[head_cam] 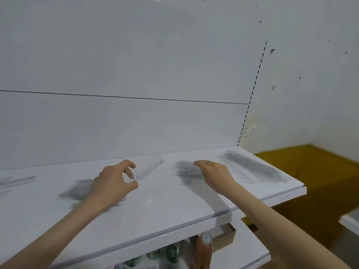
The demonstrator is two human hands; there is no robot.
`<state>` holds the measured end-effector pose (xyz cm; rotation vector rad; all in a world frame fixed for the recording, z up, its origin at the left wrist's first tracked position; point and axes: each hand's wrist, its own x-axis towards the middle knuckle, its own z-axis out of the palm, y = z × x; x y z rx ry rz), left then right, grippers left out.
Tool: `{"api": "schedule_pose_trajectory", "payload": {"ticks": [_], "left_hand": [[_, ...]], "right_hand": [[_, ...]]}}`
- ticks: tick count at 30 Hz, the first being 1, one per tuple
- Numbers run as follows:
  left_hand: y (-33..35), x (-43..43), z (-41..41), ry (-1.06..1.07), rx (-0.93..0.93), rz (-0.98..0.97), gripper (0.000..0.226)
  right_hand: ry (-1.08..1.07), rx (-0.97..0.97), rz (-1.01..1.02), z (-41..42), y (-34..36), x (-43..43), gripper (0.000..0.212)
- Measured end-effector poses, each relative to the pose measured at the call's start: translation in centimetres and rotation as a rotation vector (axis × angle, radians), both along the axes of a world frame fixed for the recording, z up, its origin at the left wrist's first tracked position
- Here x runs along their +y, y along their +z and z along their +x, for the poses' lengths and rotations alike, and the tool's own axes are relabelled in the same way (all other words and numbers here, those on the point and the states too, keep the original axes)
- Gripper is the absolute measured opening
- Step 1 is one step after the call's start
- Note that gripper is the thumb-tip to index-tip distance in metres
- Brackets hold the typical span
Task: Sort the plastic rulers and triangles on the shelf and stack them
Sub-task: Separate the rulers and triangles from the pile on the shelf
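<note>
A clear plastic ruler (pixel 150 166) lies slanted on the white shelf (pixel 155 206); my left hand (pixel 114 183) pinches its near end between thumb and fingers. My right hand (pixel 213 173) rests with its fingertips on a blurred grey pile of clear plastic pieces (pixel 186 169) at the shelf's middle right. A long stack of rulers (pixel 250 165) lies along the right end of the shelf. Another blurred pile (pixel 75 189) sits just left of my left hand, and a further one (pixel 17 180) lies at the far left.
A white back panel (pixel 126 123) rises behind the shelf. Below the shelf's front edge stand a brown bottle with a white cap (pixel 204 249) and green bottles (pixel 171 251). The yellow-brown floor (pixel 314 171) shows to the right.
</note>
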<state>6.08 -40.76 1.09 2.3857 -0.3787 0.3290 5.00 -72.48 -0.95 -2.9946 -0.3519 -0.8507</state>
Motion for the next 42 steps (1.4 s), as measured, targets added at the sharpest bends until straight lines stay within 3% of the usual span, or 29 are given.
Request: {"api": "schedule_pose_trajectory", "payload": {"ticks": [3,5,12,14,18,23,28,32,35,39,42], "left_hand": [[-0.3,-0.5,0.1,0.038,0.006,0.008,0.034],[-0.3,-1.2,0.0,0.057,-0.006,0.017,0.034],[0.4,-6.6,-1.2,-0.09,-0.03,0.075,0.037],[0.8,-9.4,-1.8,-0.209,-0.053,0.104,0.038],[1.4,-16.4,-3.2,-0.403,-0.078,0.077,0.041],[1.1,-24.2,-3.5,-0.526,-0.143,0.102,0.036],[0.2,-28.9,-1.9,-0.429,-0.133,0.173,0.042],[-0.9,-29.7,-0.3,-0.307,-0.08,0.15,0.047],[-1.2,-29.2,0.2,-0.25,-0.092,0.146,0.04],[-1.1,-27.6,1.2,-0.195,-0.094,0.171,0.037],[-0.9,-26.7,1.7,-0.169,-0.095,0.187,0.036]], "right_hand": [[0.009,0.266,0.064,2.5,-0.8,-0.3,0.034],[0.061,0.341,0.062,2.6,-1.2,-0.6,0.03],[0.152,0.138,0.298,-1.1,0.6,-3.3,0.052],[0.236,0.047,0.256,-2.9,1.3,-4.3,0.052],[0.328,0.036,-0.04,-6.0,1.3,-8.1,0.055],[0.3,-0.029,-0.003,-9.3,0.5,-15.4,0.031],[0.212,-0.015,0.133,-11.1,0.2,-22.9,0.027],[-0.066,-0.076,0.34,-9.0,-0.3,-27.0,0.026],[-0.207,0.048,0.421,-5.5,-0.4,-27.3,0.033],[-0.25,0.257,0.283,-1.4,-0.7,-26.2,0.034],[-0.331,0.307,0.147,-0.6,-1.3,-25.5,0.04]]}}
